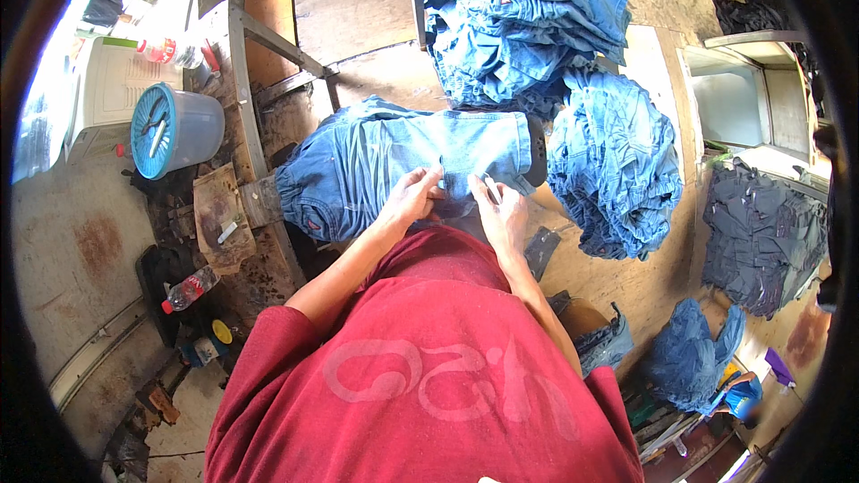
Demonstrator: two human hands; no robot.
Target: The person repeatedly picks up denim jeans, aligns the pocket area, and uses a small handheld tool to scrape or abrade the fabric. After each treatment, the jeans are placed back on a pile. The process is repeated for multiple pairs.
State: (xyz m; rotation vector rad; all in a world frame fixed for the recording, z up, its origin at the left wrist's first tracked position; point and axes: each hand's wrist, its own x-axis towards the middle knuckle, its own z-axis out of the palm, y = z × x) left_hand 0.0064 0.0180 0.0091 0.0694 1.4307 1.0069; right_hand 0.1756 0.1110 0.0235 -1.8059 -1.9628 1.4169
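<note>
A pair of light blue denim shorts (465,139) lies spread in front of me, its gathered waist to the left and a leg hem to the right. My left hand (416,197) is closed in a pinch on the cloth near its lower edge. Just to the right, my right hand (503,215) is closed round a small, slender whitish piece (492,189), whose kind I cannot make out. Both hands are low over the denim, close to my maroon shirt. Part of the dark support under the leg shows past the hem.
A tall stack of denim garments (528,18) stands beyond the shorts, with another denim pile (617,161) to the right. At left are a lidded plastic bucket (192,130), a wooden frame (240,80) and a bottle (191,290). Dark garments (761,233) lie far right.
</note>
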